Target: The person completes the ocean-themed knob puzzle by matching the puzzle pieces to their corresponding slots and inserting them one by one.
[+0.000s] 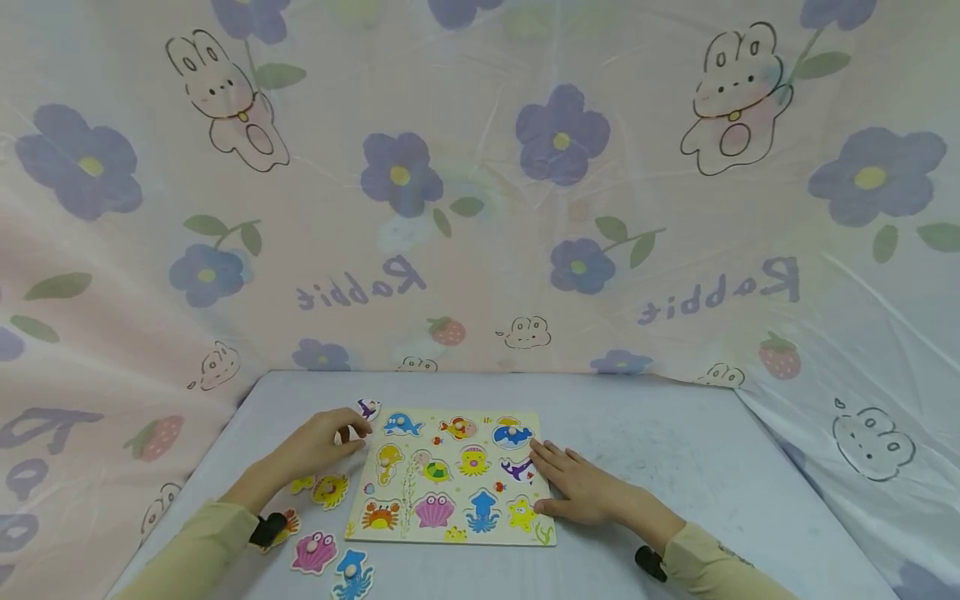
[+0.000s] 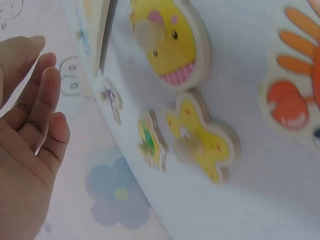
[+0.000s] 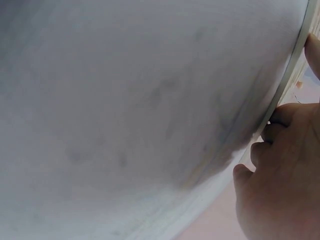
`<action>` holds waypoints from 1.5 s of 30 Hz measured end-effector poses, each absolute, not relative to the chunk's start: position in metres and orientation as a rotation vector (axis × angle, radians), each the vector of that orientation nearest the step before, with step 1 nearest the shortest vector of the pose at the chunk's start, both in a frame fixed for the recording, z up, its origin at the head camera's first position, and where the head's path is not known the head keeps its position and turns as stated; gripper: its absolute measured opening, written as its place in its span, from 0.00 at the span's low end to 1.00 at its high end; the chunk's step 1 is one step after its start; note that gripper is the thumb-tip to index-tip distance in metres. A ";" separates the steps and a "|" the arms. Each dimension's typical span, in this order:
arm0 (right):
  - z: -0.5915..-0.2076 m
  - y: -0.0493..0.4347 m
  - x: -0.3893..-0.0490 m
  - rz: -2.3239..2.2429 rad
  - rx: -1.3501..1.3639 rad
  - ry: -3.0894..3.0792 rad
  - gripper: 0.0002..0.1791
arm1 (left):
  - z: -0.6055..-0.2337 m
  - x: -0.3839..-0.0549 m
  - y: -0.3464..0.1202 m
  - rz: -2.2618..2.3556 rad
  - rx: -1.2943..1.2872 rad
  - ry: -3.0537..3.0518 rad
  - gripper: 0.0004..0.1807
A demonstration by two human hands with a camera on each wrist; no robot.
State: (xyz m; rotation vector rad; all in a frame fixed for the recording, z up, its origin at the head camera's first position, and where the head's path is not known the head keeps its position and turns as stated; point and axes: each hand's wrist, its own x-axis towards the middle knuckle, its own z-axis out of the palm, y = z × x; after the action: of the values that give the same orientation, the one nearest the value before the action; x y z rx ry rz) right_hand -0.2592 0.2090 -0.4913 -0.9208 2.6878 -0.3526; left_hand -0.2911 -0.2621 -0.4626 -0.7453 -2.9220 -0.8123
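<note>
My left hand (image 1: 326,442) is beside the left edge of a cream sea-animal puzzle board (image 1: 547,535). In the left wrist view its fingers (image 2: 47,95) are loosely bent, apart from the thumb, with nothing between them. A purple-and-white piece (image 1: 367,408) lies just past the fingertips. Below the hand are a yellow octopus piece (image 2: 172,45), a yellow starfish piece (image 2: 200,142) and a small green-and-yellow piece (image 2: 150,142), each with a knob. My right hand (image 1: 581,492) rests with extended fingers on the board's right edge. A blue whale piece (image 1: 512,433) sits near its fingertips.
More loose pieces lie left of and in front of the board: a crab (image 1: 288,525), a pink shell (image 1: 313,552) and a blue squid (image 1: 352,575). The white table (image 1: 660,442) extends to the right. A printed cloth (image 1: 480,208) hangs behind.
</note>
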 end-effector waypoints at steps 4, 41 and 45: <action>-0.492 0.208 -0.260 -0.344 -0.907 2.689 0.49 | -0.460 -0.288 -0.274 -0.821 -0.695 -2.912 0.10; -0.494 0.209 -0.260 -0.392 -0.933 2.684 0.48 | -0.479 -0.304 -0.322 -0.875 -0.350 -3.030 0.08; -0.493 0.209 -0.260 -0.380 -0.910 2.690 0.48 | -0.481 -0.309 -0.321 -0.849 -0.360 -3.038 0.08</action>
State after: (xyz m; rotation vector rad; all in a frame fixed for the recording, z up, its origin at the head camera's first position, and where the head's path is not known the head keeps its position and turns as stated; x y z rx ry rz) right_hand -0.2601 0.2090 -0.4926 -0.9104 2.6897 -0.3799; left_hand -0.3089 -0.3213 -0.4811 -0.3602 -3.0382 -0.8489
